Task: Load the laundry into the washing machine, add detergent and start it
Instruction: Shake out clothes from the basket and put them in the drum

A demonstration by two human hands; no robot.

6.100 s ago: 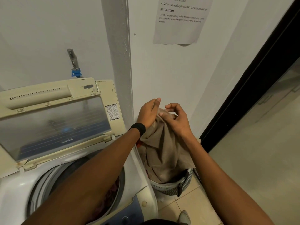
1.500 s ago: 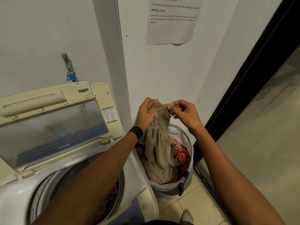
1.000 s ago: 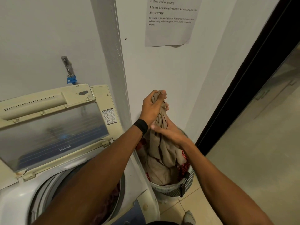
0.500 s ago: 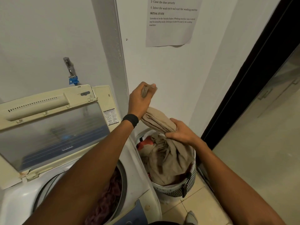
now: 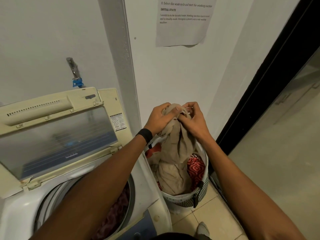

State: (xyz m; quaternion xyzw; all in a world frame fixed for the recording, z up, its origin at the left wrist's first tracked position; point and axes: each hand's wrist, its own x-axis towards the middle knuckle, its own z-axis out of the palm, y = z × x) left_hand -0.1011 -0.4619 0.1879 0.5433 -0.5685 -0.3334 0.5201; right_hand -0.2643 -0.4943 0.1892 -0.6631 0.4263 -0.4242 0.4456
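Fingers (image 5: 192, 106): curled tight round the bunched top of the beige garment (image 5: 176, 153), on left hand (image 5: 159, 118) and right hand (image 5: 194, 121) alike; hands pressed together, nothing slack.
Beige garment: held up just right of the washing machine (image 5: 150, 184), above its top edge; lower folds hanging down into the laundry basket (image 5: 203, 189).
Thin white strand: at the right fingertips; too small to tell what.
Laundry basket: on the floor, touching or just beside the right wall of the washing machine; striped side, dark handle.
Red patterned cloth (image 5: 195, 168): inside the basket, on the side away from the washing machine, partly under the beige folds.
Lid (image 5: 57, 134): raised at the back of the washing machine, clear panel facing forward.
Drum load (image 5: 119, 205): dark reddish cloth inside the washing machine, mostly hidden by the left forearm stretched across the opening.
Wristband (image 5: 145, 135): black, on the left wrist, over the right rim of the washing machine.
Tap (image 5: 77, 83): on the wall behind the washing machine, blue fitting at its base.
Printed sheet (image 5: 183, 21): high on the wall, right of the washing machine.
Dark door frame (image 5: 259, 84): well right of the washing machine, beyond the basket.
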